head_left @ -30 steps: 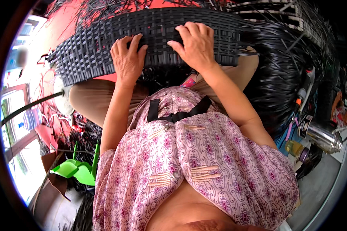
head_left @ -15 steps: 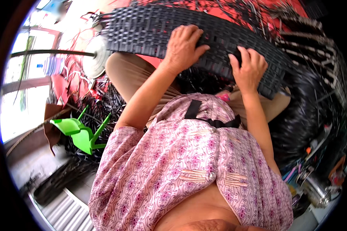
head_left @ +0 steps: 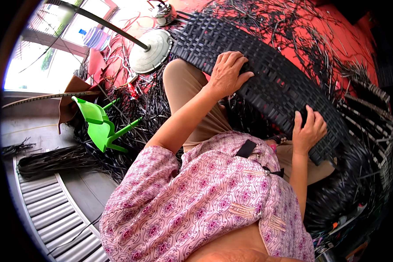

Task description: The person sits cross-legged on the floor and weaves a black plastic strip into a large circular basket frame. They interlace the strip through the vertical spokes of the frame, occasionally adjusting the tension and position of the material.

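Across my lap lies a long, slightly curved panel (head_left: 266, 74) woven from flat black strips, running from upper left to lower right. Loose strip ends stick out at its far left end. My left hand (head_left: 227, 74) rests over its near edge toward the left, fingers lying on the weave and thumb apart. Nearer the right end, my right hand (head_left: 309, 131) touches the weave with spread fingers and the thumb held away. Neither hand shows any tool or strip in it. The panel's underside is hidden.
Black strips (head_left: 345, 196) heap up beside my right leg. A green plastic dustpan-like piece (head_left: 98, 126) lies on strips at left. Beyond stand a round grey base with a pole (head_left: 150, 52), a metal kettle (head_left: 164, 15) and a large water bottle (head_left: 96, 38). Red flooring (head_left: 343, 35) carries scattered strips.
The whole view has turned, so the panel now slants more down to the right. My hands sit farther apart along it, with the right one closer to the right end.
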Action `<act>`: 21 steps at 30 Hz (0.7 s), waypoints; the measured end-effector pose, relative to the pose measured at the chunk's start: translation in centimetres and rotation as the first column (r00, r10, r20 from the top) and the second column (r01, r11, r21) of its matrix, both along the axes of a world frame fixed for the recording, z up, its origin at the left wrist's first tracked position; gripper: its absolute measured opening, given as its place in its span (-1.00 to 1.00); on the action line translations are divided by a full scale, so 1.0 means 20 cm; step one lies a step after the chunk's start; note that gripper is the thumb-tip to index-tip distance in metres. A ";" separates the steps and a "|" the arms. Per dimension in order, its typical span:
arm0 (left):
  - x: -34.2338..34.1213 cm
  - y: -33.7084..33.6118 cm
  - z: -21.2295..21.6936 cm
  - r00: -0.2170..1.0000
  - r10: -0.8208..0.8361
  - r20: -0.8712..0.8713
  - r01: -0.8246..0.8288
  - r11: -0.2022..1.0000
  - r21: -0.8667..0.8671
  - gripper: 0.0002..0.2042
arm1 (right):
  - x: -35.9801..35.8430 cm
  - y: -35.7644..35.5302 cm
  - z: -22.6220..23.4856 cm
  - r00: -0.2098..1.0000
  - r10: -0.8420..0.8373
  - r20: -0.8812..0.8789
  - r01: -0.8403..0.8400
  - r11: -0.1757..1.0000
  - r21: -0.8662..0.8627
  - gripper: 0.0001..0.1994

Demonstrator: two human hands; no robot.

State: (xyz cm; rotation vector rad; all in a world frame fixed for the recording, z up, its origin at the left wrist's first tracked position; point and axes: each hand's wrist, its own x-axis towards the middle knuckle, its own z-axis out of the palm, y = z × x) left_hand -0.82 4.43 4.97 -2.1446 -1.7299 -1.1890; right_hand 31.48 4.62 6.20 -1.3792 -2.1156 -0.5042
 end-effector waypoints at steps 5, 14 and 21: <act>-0.11 0.09 0.01 0.996 0.092 -0.013 -0.092 0.996 0.003 -0.67 | 0.01 0.01 -0.02 1.000 0.001 0.005 0.000 1.000 -0.012 -0.63; -0.14 0.06 0.03 0.992 0.050 -0.116 -0.047 0.999 0.025 -0.60 | 0.00 0.01 -0.02 1.000 -0.012 0.016 0.013 1.000 -0.019 -0.63; -0.24 0.03 0.06 0.998 -0.021 -0.063 0.019 0.999 -0.034 -0.60 | 0.00 0.01 -0.01 1.000 0.019 0.003 -0.019 1.000 0.012 -0.63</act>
